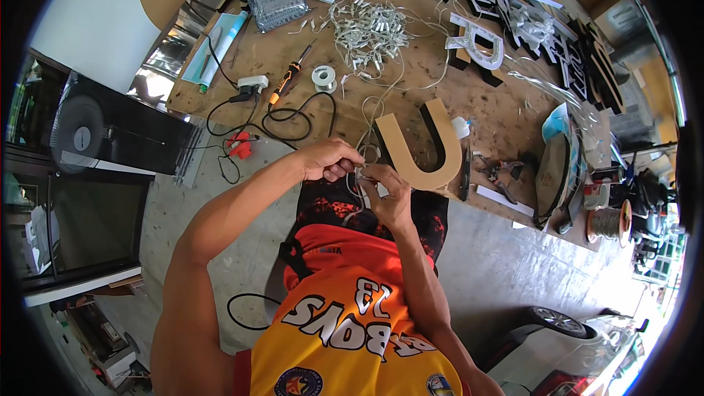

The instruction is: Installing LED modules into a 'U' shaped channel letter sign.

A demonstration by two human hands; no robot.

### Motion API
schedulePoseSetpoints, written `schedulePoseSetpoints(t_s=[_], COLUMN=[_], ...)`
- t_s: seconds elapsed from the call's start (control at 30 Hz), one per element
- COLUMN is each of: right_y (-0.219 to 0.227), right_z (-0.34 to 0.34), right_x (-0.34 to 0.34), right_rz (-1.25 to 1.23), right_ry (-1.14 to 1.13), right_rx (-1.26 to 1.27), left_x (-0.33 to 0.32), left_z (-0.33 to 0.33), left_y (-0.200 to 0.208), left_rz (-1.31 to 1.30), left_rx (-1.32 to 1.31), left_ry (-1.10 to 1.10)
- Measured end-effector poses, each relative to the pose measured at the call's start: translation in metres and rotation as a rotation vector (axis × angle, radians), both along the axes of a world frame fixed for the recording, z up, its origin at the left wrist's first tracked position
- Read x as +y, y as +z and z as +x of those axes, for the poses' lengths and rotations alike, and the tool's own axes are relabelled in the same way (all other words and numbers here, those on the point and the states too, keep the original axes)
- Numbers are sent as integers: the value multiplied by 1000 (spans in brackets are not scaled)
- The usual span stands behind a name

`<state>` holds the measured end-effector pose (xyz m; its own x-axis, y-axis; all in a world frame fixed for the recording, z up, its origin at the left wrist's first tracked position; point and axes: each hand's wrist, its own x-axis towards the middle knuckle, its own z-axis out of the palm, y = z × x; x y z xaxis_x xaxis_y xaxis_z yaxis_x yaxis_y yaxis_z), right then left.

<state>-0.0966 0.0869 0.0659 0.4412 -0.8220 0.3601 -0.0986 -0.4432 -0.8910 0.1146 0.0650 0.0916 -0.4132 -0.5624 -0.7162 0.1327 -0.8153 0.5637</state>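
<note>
The thin pale wire (pixel 370 148) is in the person's hands, at the front edge of the brown wooden table (pixel 253 48) and above the lap. The left hand (pixel 330 160) pinches it between thumb and forefinger, the other fingers curled; the right hand (pixel 389 189) pinches it just beside, so the fingertips nearly meet. Loops of it hang around the fingers, and strands lead back across the wood toward the tangled heap of small white modules on wires (pixel 370 33).

Right of the hands, the tan U-shaped letter with black sides (pixel 424 177) lies with its curved end close to the front edge, leaving little room for the right hand on that side. Beyond it, red-handled pliers (pixel 502 169) and a flat white strip (pixel 504 200) lie near the same edge.

On the left, a black cable (pixel 302 136) winds across the wood and over the edge, near the left forearm. A wider stretch of wood parts the hands from the orange-and-black soldering iron (pixel 287 82) and the white spool of silvery wire (pixel 323 78). Grey concrete floor (pixel 506 257) spreads to the right of the person.
</note>
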Motion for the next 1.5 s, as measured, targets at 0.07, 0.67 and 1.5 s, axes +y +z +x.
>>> schedulePoseSetpoints(t_s=[0.07,0.67,1.5], right_y=[-2,-19,-18], right_z=[1,8,11], right_x=[1,-5,-19], right_rz=[-81,529,601], right_ry=[-54,-200,-179], right_rx=[5,-468,-385], left_x=[-1,60,74], left_z=[-3,15,-9], left_y=[-2,-50,-23], left_rz=[-19,-1131,-1351], left_rx=[-1,-776,-696], left_ry=[22,261,-187])
